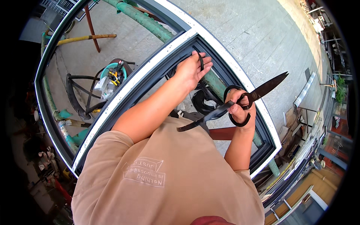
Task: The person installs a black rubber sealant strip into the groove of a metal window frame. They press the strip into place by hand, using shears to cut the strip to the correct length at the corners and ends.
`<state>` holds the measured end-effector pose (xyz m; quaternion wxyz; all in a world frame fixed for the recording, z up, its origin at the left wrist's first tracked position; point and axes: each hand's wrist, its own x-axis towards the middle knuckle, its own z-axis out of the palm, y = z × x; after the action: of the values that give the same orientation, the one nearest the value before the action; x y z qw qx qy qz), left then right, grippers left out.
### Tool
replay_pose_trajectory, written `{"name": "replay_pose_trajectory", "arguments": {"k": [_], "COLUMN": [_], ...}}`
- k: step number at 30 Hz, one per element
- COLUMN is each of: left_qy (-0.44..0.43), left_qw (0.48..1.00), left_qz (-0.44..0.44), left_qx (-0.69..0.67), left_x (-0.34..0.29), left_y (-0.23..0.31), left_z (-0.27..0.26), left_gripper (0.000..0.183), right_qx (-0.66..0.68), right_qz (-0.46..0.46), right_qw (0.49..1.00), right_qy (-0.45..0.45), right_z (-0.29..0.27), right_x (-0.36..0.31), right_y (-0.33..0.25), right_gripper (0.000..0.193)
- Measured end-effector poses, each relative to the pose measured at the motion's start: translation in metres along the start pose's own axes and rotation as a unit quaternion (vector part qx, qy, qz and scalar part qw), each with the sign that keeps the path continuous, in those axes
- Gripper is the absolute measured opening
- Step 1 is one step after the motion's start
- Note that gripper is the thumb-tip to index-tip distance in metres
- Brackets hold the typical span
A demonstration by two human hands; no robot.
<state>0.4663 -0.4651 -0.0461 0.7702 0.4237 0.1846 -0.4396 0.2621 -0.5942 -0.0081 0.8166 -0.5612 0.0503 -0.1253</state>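
My left hand (193, 70) is at the inner corner of a white and dark grey window frame (215, 45), pinching a black rubber strip (201, 62) between thumb and fingers. The strip runs down from there toward a loose black coil (202, 102) below the frame. In my right hand (242, 110) is a pair of large dark scissors (268, 88), their blades pointing up and right, looking closed. That same hand also grips a cut-looking black strip end (202, 120), which sticks out to the left across my shirt front.
The frame rests on green pipe supports (150, 26). Through its left opening I see a teal bucket (112, 71) with yellow-handled pliers and plastic bags. Stacked metal profiles (300, 168) and boards lie along the right side, beyond the concrete floor (258, 33).
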Motion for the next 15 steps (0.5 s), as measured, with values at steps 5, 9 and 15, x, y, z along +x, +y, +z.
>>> {"name": "replay_pose_trajectory", "arguments": {"k": [5,9,15], "left_qy": [-0.008,-0.042,-0.066], "left_qw": [1.0,0.998,0.996], "left_qz": [0.002,0.021,0.037], "left_qx": [-0.022,-0.044,-0.047], "left_x": [-0.011,-0.013,-0.017], "left_y": [0.002,-0.003,0.003], "left_z": [0.001,0.0,-0.004], "left_gripper": [0.032,0.026,0.018], "right_qx": [-0.01,-0.015,-0.176], "right_qz": [0.012,0.028,0.16], "right_qw": [1.0,0.999,0.969], "right_qy": [0.002,0.009,-0.066], "right_z": [-0.006,-0.008,-0.008], "right_x": [0.002,0.002,0.004], "right_y": [0.003,0.002,-0.012], "right_gripper": [0.032,0.032,0.019]}}
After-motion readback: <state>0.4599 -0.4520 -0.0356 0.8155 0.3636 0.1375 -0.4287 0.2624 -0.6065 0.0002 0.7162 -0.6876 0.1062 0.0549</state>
